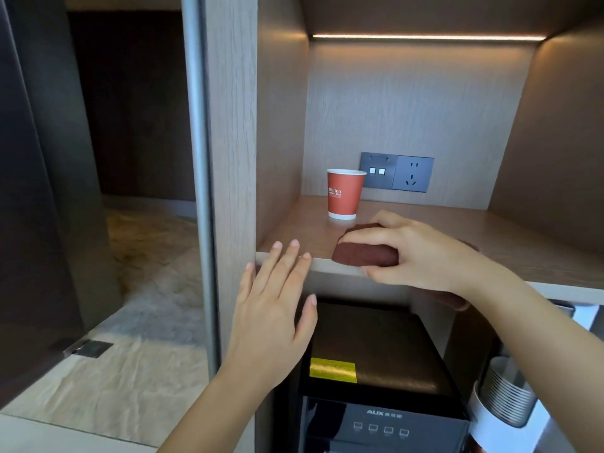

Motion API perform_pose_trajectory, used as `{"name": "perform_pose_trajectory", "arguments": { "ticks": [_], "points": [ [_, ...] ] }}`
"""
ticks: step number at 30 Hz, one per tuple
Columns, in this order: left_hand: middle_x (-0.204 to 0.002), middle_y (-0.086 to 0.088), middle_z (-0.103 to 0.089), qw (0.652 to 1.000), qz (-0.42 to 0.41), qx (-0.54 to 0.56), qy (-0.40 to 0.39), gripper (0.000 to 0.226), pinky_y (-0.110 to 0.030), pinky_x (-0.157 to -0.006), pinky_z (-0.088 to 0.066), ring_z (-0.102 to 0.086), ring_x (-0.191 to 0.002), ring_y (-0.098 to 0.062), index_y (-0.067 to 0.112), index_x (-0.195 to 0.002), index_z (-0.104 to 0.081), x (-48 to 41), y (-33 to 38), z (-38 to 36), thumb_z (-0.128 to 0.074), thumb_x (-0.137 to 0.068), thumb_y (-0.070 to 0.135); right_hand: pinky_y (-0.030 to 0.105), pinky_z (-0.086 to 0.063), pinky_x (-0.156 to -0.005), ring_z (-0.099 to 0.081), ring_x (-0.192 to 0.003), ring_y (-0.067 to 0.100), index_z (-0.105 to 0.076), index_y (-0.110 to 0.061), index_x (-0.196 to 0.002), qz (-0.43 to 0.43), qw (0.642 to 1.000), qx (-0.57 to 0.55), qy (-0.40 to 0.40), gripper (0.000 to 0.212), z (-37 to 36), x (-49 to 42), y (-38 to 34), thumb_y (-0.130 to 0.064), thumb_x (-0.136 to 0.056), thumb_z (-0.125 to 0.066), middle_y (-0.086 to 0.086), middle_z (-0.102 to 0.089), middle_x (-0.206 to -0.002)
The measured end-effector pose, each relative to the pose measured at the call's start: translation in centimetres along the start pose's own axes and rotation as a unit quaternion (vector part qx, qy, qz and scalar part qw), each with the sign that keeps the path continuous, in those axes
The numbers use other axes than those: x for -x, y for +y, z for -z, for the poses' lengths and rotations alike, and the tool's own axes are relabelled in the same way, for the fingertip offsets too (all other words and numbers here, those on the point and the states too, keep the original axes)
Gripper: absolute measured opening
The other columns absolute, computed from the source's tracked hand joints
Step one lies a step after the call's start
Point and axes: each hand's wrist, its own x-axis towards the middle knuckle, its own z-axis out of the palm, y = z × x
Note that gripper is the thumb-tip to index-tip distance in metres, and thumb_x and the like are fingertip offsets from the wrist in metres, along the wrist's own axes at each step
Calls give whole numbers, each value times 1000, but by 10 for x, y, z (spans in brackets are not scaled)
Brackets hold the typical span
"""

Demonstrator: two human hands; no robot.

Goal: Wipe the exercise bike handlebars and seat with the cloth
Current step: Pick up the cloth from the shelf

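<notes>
Left hand [274,308]: flat, fingers straight and spread; holding nothing; raised in front of the shelf [425,220] lip, fingertips level with its front edge; contact with the edge not clear.
Paper cup [344,194]: orange, upright, near the left wall of the niche; just behind the cloth, apart from it.
Cloth [362,255]: dark red-brown, folded into a thick pad; lying at the shelf's front edge; long axis left to right along that edge; free left end pointing toward the left hand; right part hidden under the gripping hand, with a dark red strip showing below the wrist, seemingly hanging off the lip.
Appliance [376,348]: black box with a yellow sticker, under the shelf.
Socket panel [397,173]: grey, on the back wall behind the cup.
Right hand [421,253]: curled over the cloth, fingers on top, thumb at the front edge; gripping it.
Key relation: cloth in the right hand, just right of the left hand; right hand the one to carry it.
Bike: handlebars and seat not in view; wiping judged not yet begun.
Next move, as a guess: lifting the pad clear of the shelf without knocking the cup.
</notes>
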Motion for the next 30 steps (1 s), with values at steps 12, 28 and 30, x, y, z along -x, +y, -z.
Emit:
{"name": "perform_pose_trajectory", "arguments": {
  "ticks": [12,28,30],
  "points": [
    [-137,-7,-47,998,56,-37,5,49,-49,-104,-11,-29,-132,-21,12,-129,-49,61,-22,79,-35,-86,32,19,-42,-81,-53,-96,7,-46,-58,-112,46,988,-123,85,44,-17,-6,-86,-37,-75,-60,-8,-55,-107],
    [-126,-15,-57,914,307,-263,35,45,-58,-98,-25,-47,-121,-36,3,-118,-57,275,-39,283,-38,-86,28,4,-38,-83,-53,-98,-1,-52,-46,-116,198,894,-403,0,42,-118,7,-364,-29,-80,-66,-17,-55,-105],
    [-123,-16,-58,892,344,-288,43,44,-59,-96,-31,-50,-117,-37,2,-116,-58,305,-28,312,-38,-86,27,10,-40,-86,-54,-100,1,-49,-51,-112,225,868,-443,-17,46,-123,23,-404,-24,-80,-68,-12,-58,-107]
  ]
}}
